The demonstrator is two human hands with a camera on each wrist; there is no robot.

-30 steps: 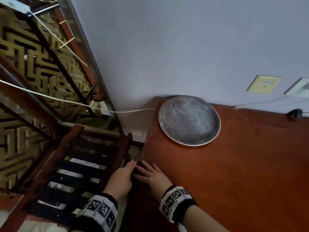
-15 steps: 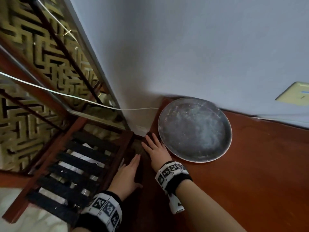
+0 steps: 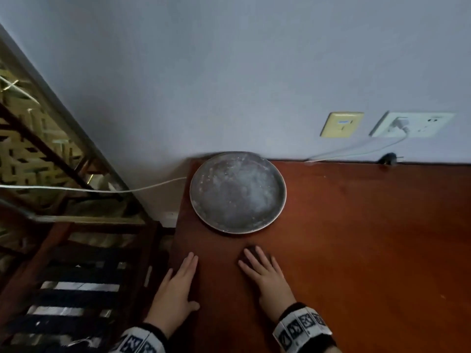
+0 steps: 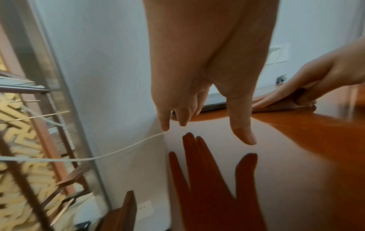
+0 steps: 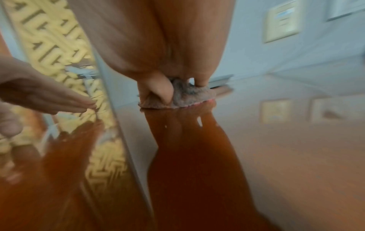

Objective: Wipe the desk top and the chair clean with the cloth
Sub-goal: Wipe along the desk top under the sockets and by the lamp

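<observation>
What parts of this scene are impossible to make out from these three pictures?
- Cloth: in the head view mostly hidden under the right hand; its full size stays unknown.
- Chair: cut off by the left and bottom edges of the head view, dark.
- Black thing at the wall: too small to identify.
- Lattice screen: blurred in the right wrist view.
- Plate: whether the pale film is dust or glaze is unclear.
</observation>
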